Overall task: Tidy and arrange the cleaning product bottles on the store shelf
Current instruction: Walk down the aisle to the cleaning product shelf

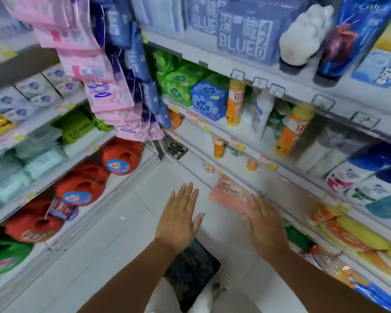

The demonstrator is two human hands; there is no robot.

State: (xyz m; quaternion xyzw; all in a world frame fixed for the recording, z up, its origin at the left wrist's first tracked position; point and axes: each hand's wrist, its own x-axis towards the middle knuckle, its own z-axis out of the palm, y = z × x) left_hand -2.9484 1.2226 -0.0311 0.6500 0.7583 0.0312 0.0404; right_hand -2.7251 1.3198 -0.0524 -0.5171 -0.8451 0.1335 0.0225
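Two orange bottles with yellow caps stand on the right-hand shelf: one (234, 102) further back, one (294, 129) nearer and tilted. A white bottle (261, 114) stands between them. Smaller orange bottles (219, 147) sit one shelf lower. My left hand (181, 216) hovers flat over the floor, fingers spread, holding nothing. My right hand (265, 227) is blurred, fingers apart, beside the shelf edge just below a pink price tag (231, 193). Neither hand touches a bottle.
Red detergent jugs (120, 158) and green jugs (5, 254) fill the low left shelves. Pink and blue hanging packs (104, 71) dangle in the corner. Yellow and orange refill pouches (357, 238) lie at lower right. White tiled floor (127, 224) runs between the shelves.
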